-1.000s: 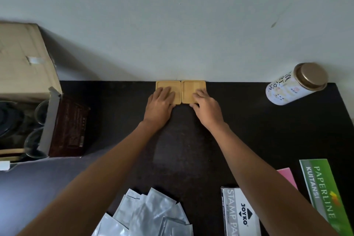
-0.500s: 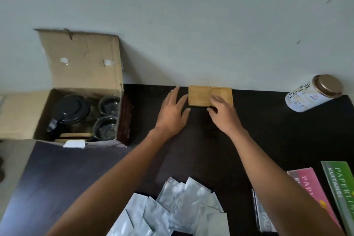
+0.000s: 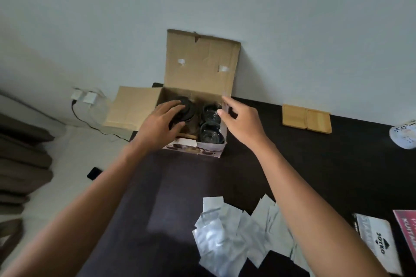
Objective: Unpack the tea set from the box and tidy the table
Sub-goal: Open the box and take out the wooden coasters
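Note:
An open cardboard box [image 3: 199, 69] stands at the back left of the dark table [image 3: 180, 186], its lid flap up against the wall. Inside are a teapot with a black lid [image 3: 189, 105] and two glass cups [image 3: 211, 135]. My left hand [image 3: 161, 122] is down in the box, with fingers over the teapot's lid and the thumb at its near side. My right hand [image 3: 240, 119] is at the box's right wall, fingers apart, holding nothing. Two wooden coasters [image 3: 306, 119] lie side by side by the wall to the right.
Several silver foil sachets [image 3: 236, 238] are scattered at the table's front. A stamp pad box [image 3: 378, 243] and a pink booklet [image 3: 407, 227] lie front right, a white tin [image 3: 405, 137] far right. Left of the table are floor, a cable and a dark phone [image 3: 94, 173].
Both hands left the coasters and moved left to the box. My left hand went into the box onto the teapot. The view swung left.

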